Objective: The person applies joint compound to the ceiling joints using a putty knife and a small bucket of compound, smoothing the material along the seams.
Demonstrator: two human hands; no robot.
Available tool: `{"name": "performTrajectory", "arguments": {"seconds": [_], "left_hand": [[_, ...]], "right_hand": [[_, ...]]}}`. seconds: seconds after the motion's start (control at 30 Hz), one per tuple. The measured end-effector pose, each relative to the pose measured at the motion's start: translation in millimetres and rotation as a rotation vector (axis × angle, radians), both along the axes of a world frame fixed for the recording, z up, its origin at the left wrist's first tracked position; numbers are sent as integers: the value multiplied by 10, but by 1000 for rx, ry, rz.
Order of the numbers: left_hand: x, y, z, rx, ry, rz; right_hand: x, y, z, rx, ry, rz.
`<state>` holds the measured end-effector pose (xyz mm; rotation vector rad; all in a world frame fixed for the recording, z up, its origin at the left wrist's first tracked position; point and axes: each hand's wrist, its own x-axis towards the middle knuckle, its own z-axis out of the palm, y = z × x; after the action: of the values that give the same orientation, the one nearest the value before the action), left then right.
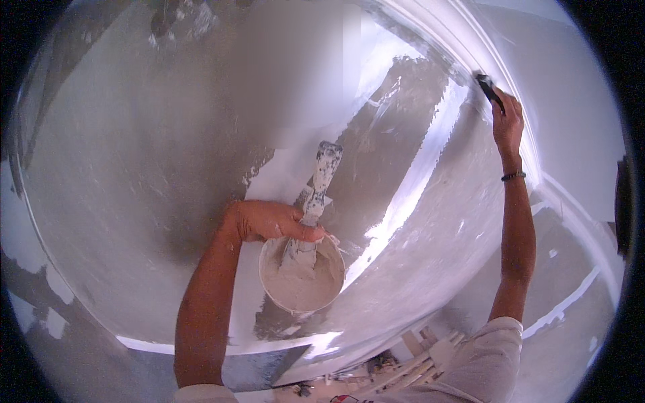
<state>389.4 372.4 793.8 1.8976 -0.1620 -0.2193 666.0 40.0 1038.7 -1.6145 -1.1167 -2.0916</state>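
Note:
My left hand is closed on the rim of a small round bucket. Beige plaster paste lies inside. A paste-crusted putty knife stands in the bucket, its handle up and its lower end in the paste. The thumb of that hand lies across it at the rim. High on the right, my right hand grips a small black scraper-like tool against the white moulding. The tool's working edge is blurred, so its exact kind is unclear.
White moulding runs along the top of the grey wall. White filler strips streak the wall. Below lie boards and clutter on the floor. Another patched wall stands at the right.

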Motion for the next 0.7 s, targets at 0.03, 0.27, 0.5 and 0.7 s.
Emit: {"name": "performTrajectory", "arguments": {"seconds": [0.03, 0.27, 0.5, 0.7], "left_hand": [[-10, -21, 19, 14, -2, -4], [-34, 43, 12, 41, 30, 46], [-27, -40, 68, -35, 74, 39], [-104, -57, 117, 38, 66, 80]], "right_hand": [[39, -113, -78, 52, 73, 17], [-626, 713, -369, -101, -165, 286], [-986, 1513, -63, -148, -354, 246], [-1177, 1469, 11, -92, -310, 239]]}}
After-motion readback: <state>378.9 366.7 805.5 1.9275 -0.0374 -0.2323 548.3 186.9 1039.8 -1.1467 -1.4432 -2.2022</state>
